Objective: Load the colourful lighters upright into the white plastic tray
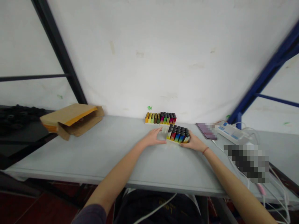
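Note:
Two batches of colourful lighters stand on a grey table (98, 152). The farther row of lighters (160, 118) is against the white wall. The nearer pack of lighters (178, 134) sits between my hands. My right hand (194, 142) cups its right end, fingers curled against it. My left hand (154, 137) lies on the table at the pack's left end, fingers stretched toward it, touching or almost touching.
An opened brown cardboard box (72, 119) lies on its side at the table's back left. A dark flat phone-like object (206, 130), a white power strip (231, 132) and white cables (275, 186) crowd the right side. Black items (18, 115) sit on a dark surface at far left.

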`<action>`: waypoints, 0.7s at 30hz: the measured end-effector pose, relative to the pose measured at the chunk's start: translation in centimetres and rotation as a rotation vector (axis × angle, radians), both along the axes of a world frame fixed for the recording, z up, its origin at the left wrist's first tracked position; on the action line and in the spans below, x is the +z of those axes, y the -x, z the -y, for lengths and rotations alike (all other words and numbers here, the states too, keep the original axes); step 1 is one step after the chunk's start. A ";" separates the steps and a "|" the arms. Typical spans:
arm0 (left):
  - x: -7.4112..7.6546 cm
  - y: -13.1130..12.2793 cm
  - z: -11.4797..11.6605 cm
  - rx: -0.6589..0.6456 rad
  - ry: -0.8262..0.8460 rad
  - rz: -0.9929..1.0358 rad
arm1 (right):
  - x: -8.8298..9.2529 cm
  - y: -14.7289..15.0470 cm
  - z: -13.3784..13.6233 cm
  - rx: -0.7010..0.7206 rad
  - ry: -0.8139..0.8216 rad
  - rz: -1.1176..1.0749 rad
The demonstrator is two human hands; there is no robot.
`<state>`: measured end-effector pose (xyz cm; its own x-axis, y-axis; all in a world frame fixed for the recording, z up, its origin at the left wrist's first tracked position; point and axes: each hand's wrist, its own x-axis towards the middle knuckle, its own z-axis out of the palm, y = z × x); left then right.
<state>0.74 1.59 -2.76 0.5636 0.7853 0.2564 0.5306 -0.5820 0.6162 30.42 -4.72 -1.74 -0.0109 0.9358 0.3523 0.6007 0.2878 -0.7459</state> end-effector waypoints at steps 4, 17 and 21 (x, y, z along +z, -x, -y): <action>0.1 0.7 -0.6 -0.141 0.175 0.184 | 0.5 2.5 -1.3 0.216 0.109 0.013; 1.1 1.0 -1.2 -0.225 0.294 0.254 | -1.0 4.1 -1.2 0.244 0.046 -0.067; 1.4 1.3 -1.4 -0.181 0.288 0.242 | -1.4 4.2 -1.3 0.257 0.002 -0.055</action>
<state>-0.61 2.96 -1.36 0.6494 0.7381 0.1829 0.2555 -0.4383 0.8618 26.23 -3.41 -3.11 -0.2291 0.9057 0.3567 0.4663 0.4238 -0.7765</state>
